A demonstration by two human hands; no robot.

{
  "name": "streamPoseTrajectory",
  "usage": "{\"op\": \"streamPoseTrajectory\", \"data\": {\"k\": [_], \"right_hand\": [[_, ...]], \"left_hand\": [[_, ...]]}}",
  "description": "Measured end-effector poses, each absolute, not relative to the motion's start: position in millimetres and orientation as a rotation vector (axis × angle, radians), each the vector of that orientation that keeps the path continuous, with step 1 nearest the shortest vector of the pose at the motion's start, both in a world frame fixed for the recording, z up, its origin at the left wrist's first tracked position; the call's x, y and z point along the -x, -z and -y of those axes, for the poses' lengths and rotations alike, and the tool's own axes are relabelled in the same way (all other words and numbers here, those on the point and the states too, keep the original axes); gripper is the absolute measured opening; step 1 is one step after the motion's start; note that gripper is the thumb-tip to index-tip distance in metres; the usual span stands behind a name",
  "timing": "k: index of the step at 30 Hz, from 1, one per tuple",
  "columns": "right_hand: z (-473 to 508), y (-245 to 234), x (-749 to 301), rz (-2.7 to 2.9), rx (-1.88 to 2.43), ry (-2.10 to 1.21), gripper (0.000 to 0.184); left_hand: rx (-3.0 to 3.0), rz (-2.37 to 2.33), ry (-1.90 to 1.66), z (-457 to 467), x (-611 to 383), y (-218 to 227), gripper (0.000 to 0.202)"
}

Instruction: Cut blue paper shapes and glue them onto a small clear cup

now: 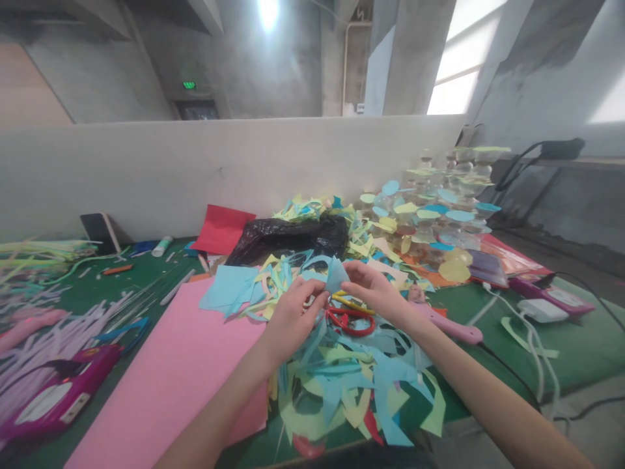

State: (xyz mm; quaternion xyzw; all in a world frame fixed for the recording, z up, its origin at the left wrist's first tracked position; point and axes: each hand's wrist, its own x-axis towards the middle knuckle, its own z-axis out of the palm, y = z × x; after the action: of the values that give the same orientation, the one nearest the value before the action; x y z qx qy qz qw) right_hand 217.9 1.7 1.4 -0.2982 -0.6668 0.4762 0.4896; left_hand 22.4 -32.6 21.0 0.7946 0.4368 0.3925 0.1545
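Scraps of blue, green and yellow paper [342, 397] heap up at 6 o'clock, spilling over the green counter [576, 345]. Above them, the left hand [293, 319] and right hand [374, 290] meet at the centre, both closing on a pointed blue scrap [336, 277]. The left fingers [315, 296] curl narrow against its lower edge, and the right fingers [352, 273] pinch narrow near its tip, though how firmly either grips cannot be told. Just below lie red-handled scissors [349, 321], a yellow handle [352, 301] touching them, both half buried in paper. The work in hand sits at the blue scrap over this heap, and freeing the scissors would call for lifting paper off their handles. A pink sheet [161, 371] lies at 8 o'clock, with a red sheet [222, 228] at 10 and a black plastic bag [288, 240] at 11. Clear bottles [430, 215] dressed with paper discs stand at 2 o'clock. A pink tool [449, 329] rests just beside the right wrist at 3 o'clock.
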Motion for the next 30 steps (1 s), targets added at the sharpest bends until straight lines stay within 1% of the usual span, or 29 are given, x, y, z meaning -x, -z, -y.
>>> {"op": "streamPoseTrajectory", "data": {"k": [3, 9, 15, 18, 20, 22, 27, 30], "right_hand": [[3.3, -1.5, -214.1, 1.69, 0.74, -1.241, 0.028], [4.5, -2.9, -212.0, 1.678, 0.823, -1.126, 0.03], [2.5, -6.1, -218.1, 1.801, 0.833, -1.05, 0.045], [3.1, -7.4, -219.4, 1.831, 0.815, -1.058, 0.057], [2.8, -7.4, -219.8, 1.823, 0.816, -1.092, 0.062], [1.8, -6.5, -220.1, 1.793, 0.838, -1.095, 0.061], [0.2, -2.3, -219.6, 1.676, 0.887, -0.999, 0.043], [1.2, -0.9, -218.3, 1.647, 0.889, -1.018, 0.038]], "left_hand": [[-2.205, -1.22, -1.118, 34.7, -25.1, -20.0, 0.016], [-2.126, -1.249, -1.046, 37.0, -26.7, -21.5, 0.02], [-2.092, -1.257, -1.023, 36.8, -25.2, -24.7, 0.021], [-2.109, -1.233, -1.044, 35.5, -24.7, -24.4, 0.021], [-2.105, -1.225, -1.053, 34.3, -24.2, -23.7, 0.019], [-2.096, -1.223, -1.048, 33.3, -23.4, -23.1, 0.019], [-2.094, -1.189, -1.0, 34.3, -22.9, -23.5, 0.019], [-2.097, -1.178, -0.986, 35.9, -24.7, -23.7, 0.017]]}}
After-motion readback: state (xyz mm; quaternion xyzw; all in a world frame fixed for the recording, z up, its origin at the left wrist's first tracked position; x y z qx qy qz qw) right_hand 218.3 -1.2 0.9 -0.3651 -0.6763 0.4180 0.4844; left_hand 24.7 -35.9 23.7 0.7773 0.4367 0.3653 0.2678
